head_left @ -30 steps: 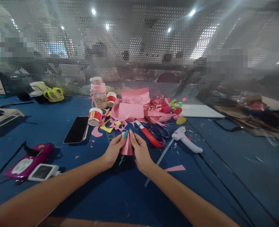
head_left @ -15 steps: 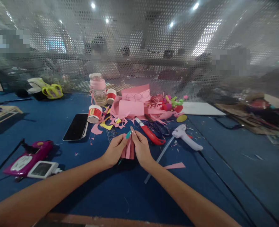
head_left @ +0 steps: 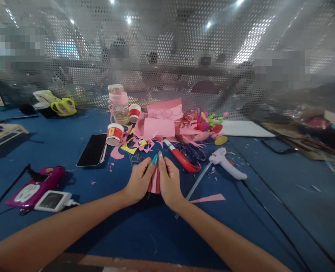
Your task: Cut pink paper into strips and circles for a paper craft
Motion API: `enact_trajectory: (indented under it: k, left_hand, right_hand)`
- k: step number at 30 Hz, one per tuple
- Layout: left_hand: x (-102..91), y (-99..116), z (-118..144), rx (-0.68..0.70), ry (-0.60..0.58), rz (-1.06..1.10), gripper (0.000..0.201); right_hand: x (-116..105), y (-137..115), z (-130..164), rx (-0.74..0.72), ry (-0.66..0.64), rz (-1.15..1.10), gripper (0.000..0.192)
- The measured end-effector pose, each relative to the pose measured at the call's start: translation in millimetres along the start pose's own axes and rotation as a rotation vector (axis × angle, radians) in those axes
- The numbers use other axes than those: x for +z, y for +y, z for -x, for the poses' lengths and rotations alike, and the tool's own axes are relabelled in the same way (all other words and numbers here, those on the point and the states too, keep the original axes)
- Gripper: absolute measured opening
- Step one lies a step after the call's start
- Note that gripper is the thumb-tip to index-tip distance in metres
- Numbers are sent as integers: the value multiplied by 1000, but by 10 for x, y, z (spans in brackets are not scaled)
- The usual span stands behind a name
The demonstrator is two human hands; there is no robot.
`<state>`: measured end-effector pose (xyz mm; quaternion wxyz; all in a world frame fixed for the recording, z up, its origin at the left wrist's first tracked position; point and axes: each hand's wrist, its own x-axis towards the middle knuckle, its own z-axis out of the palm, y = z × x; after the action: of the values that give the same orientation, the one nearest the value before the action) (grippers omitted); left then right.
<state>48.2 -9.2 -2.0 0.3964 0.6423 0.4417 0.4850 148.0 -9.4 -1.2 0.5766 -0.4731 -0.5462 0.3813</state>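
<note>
Pink folded paper stands between my two hands, its pleats showing below the thumbs. My left hand is closed on its left side, the thumb with a teal nail pressed near the top. My right hand is closed on the right side, its thumb beside the other one. The fingers behind the paper are hidden. Just beyond my hands lie a clear ruler, partly covered, and a red-handled cutter. A pink paper strip rests on the blue table to the right of my right wrist.
A white glue gun with a glue stick and cable lies right. Pink paper and scraps pile up at the back, beside paper cups and a bottle. Left are a phone, a purple device and a white device.
My thumbs have drawn closer together and my hands press nearer each other, so less of the pink folded paper shows. The view has shifted slightly.
</note>
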Motion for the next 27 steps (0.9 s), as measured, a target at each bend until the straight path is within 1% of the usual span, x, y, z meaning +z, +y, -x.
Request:
enact_trajectory:
  k: [5, 9, 11, 13, 15, 16, 17, 18, 21, 22, 23, 24, 27]
  left_hand:
    - [-9, -16, 5, 1, 6, -8, 29]
    - [-9, -39, -30, -17, -17, 19, 32]
    - [-10, -55, -46, -21, -45, 82, 32]
    - [-22, -73, -59, 0, -97, 133, 30]
    - [-57, -93, -74, 66, -158, 87, 26]
    - [-85, -105, -83, 125, -172, 15, 23]
    - [-122, -117, -96, 215, -167, -82, 20]
    - [-164, -129, -110, 338, -144, -188, 16]
    - [-311, -155, -156, 831, -37, -460, 12]
    - [-356, -158, -169, 959, -4, -524, 13]
    - [-396, -157, -178, 1041, 31, -575, 15]
    - [-428, -153, -185, 1091, 65, -620, 17]
    - [-479, -127, -186, 1135, 173, -715, 21]
  right_hand:
    - [-15, 0, -4, 9, 3, 6, 31]
    - [-28, -8, -13, -6, -11, 53, 32]
    - [-41, -9, -21, -7, -15, 65, 33]
    - [-65, -6, -38, -14, -6, 69, 33]
    - [-103, -1, -69, -43, 2, 65, 34]
    - [-125, 2, -89, -58, -2, 53, 34]
    - [-149, 5, -112, -63, -14, 27, 34]
    - [-172, 9, -135, -53, -29, -7, 36]
    - [-227, 24, -199, 53, -41, -107, 46]
    - [-237, 26, -213, 106, -41, -122, 49]
    - [-242, 25, -221, 158, -45, -127, 52]
    - [-243, 18, -221, 206, -61, -124, 55]
    - [-222, -36, -183, 326, -182, -141, 59]
